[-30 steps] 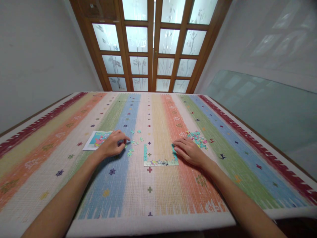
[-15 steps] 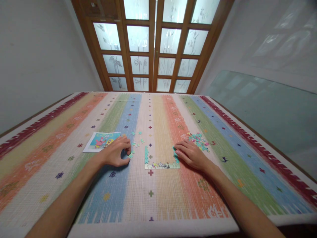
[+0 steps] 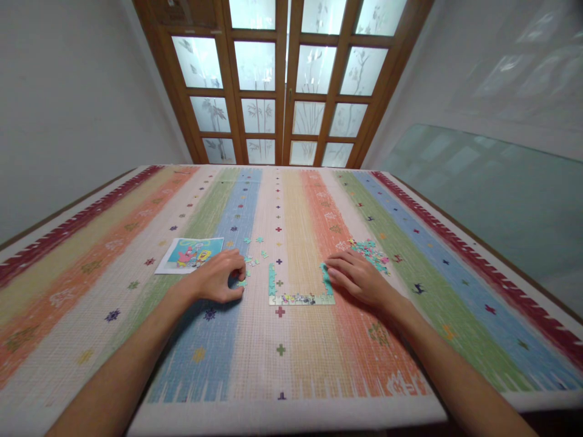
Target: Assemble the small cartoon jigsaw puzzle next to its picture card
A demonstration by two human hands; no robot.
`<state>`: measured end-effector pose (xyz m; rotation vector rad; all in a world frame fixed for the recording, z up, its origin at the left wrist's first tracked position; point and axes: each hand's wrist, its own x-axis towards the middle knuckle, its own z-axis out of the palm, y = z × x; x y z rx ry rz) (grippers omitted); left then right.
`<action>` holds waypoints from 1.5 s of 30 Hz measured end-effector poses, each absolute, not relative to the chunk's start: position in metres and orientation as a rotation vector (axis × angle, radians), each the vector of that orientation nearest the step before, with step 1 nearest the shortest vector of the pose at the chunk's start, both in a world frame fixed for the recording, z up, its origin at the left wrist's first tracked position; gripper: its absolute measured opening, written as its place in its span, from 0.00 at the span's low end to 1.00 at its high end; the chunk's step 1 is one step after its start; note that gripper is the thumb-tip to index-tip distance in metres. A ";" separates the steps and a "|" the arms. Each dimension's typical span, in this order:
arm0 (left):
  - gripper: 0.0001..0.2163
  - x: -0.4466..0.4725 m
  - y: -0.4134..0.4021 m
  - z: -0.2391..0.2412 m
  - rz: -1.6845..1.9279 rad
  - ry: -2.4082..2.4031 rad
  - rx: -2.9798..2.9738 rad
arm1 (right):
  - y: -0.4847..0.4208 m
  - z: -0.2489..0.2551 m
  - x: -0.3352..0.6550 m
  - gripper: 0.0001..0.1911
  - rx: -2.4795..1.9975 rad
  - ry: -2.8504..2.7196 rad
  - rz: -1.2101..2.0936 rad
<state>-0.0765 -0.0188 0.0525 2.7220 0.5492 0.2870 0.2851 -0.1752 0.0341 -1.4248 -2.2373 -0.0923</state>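
Observation:
A partly joined jigsaw puzzle (image 3: 302, 300) lies on the table as a U-shaped border, with a bottom row and two teal sides. At the top of its right side, the fingertips of my right hand (image 3: 357, 276) are closed on a teal puzzle piece (image 3: 325, 267), partly hidden by them. My left hand (image 3: 220, 276) rests to the left of the border, thumb and curled fingers apart. Close to its fingertips is a loose teal piece (image 3: 243, 283). Several more loose pieces (image 3: 259, 240) lie just beyond that hand.
A printed cartoon picture (image 3: 186, 255) lies behind my left hand, partly covered by it. Beyond my right hand is a pile of mixed puzzle pieces (image 3: 371, 254). A striped cloth (image 3: 300, 352) covers the table. Wooden doors with glass panes (image 3: 255, 115) stand past the far edge.
The whole view has shifted slightly. Both hands stay in nearly the same places over the table, and the border looks the same.

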 end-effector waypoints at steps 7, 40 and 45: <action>0.04 -0.076 -0.021 0.056 0.285 0.559 2.617 | -0.175 0.039 0.279 0.15 -1.385 -2.212 -0.059; 0.07 -0.062 -0.023 0.047 1.174 0.830 2.543 | -0.084 0.038 0.196 0.06 -1.434 -1.898 0.833; 0.07 -0.080 -0.002 0.047 1.205 0.708 2.689 | -0.089 0.041 0.187 0.06 -1.542 -1.944 0.719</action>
